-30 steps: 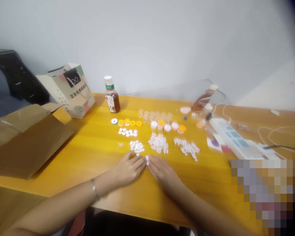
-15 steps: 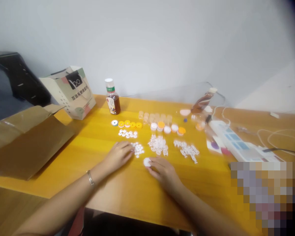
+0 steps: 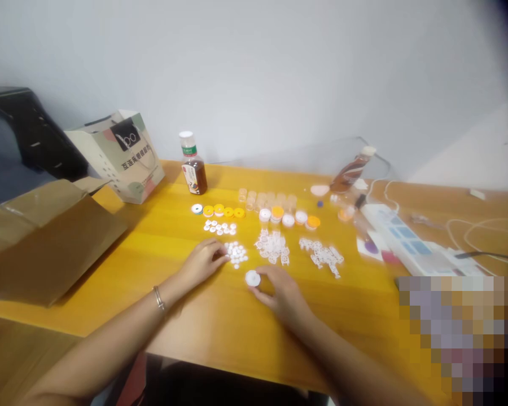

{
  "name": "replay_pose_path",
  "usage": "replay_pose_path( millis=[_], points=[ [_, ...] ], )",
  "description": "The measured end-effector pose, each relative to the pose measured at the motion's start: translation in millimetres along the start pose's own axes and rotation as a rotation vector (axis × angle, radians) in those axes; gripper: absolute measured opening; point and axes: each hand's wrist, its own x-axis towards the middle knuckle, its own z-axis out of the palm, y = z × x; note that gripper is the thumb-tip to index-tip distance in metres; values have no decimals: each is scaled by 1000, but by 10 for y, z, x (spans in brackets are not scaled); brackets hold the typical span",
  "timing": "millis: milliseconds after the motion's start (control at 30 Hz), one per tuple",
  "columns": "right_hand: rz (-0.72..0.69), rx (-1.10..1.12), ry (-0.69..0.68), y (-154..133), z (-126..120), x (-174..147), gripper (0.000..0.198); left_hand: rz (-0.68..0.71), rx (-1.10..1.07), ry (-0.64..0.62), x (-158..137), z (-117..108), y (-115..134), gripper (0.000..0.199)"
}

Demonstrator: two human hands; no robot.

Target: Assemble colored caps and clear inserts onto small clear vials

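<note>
My right hand (image 3: 283, 290) holds a round white disc (image 3: 253, 278) by its edge between thumb and fingers, just above the table's near middle. My left hand (image 3: 205, 262) is at the left edge of a pile of small white round pieces (image 3: 237, 255). Its thumb and fingertips are drawn together there; whether a piece is between them is too small to tell. Behind that pile lie flatter white discs (image 3: 220, 228) in loose rows. White openwork pieces (image 3: 272, 247) form one heap, and similar translucent pieces (image 3: 324, 256) form another farther right.
Yellow ring-shaped pieces (image 3: 219, 210), white and orange round stacks (image 3: 288, 220) and clear small cups (image 3: 273, 201) line the back. A dark bottle (image 3: 196, 175), paper bag (image 3: 127, 163) and cardboard box (image 3: 51, 248) stand left. At right are a tilted bottle (image 3: 350, 172) and power strip (image 3: 400, 239).
The white disc in my right hand has turned to show more of its face, and the fingers around it have spread. My left hand has shifted slightly back, its fingertips still at the pile.
</note>
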Motion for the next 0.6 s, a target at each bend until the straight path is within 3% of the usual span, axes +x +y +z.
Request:
replay_pose_path(
  millis=[267, 433, 600],
  points=[
    [33, 46, -32, -15, -7, 14, 20, 167, 265, 20, -18, -23, -17, 14],
    [47, 78, -67, -13, 5, 10, 22, 230, 86, 19, -55, 32, 67, 14],
    [46, 95, -87, -6, 7, 5, 22, 383, -23, -68, -47, 189, 260, 14]
  ],
)
